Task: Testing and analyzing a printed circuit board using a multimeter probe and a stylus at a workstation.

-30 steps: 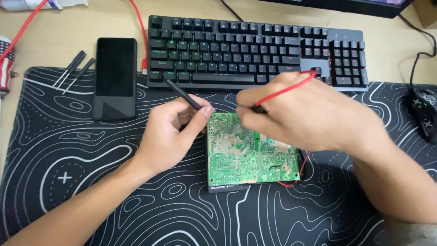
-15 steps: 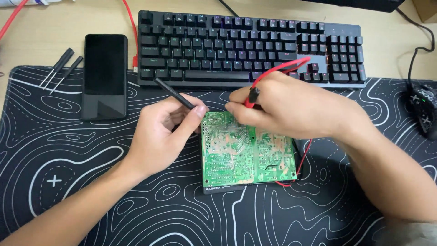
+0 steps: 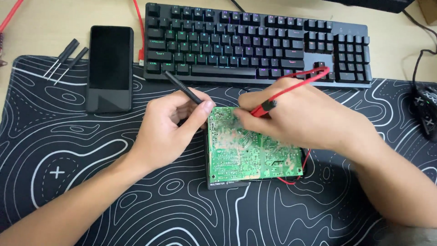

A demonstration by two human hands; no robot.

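Desk mat point(image 3: 91, 191), black with white contour lines, covered most of the pale wooden tabletop point(image 3: 41, 32) before you, and the long black mechanical keyboard point(image 3: 255, 45) with glowing keys lay across its far edge. Next in size, the green rectangular circuit board point(image 3: 248, 150) sat solder side up at the mat's middle, resting on a dark flat device point(image 3: 223, 183) whose lower edge showed beneath it. Your left hand point(image 3: 166, 132) lay just left of the board, fingers curled and pinching a thin black probe point(image 3: 182, 86), thumb pressed near the board's upper left corner. Your right hand point(image 3: 300, 118) came in over the board's upper right, fingertips pressed together around a red probe point(image 3: 263, 108) whose tip touched the board near its top edge; its red lead point(image 3: 296, 84) looped back towards the keyboard. A black smartphone point(image 3: 110, 68) with a dark screen lay face up at the mat's upper left, well apart from your hands. A black mouse point(image 3: 425, 111) showed partly at the right edge, and two small dark screwdrivers point(image 3: 66, 59) lay left of the phone.
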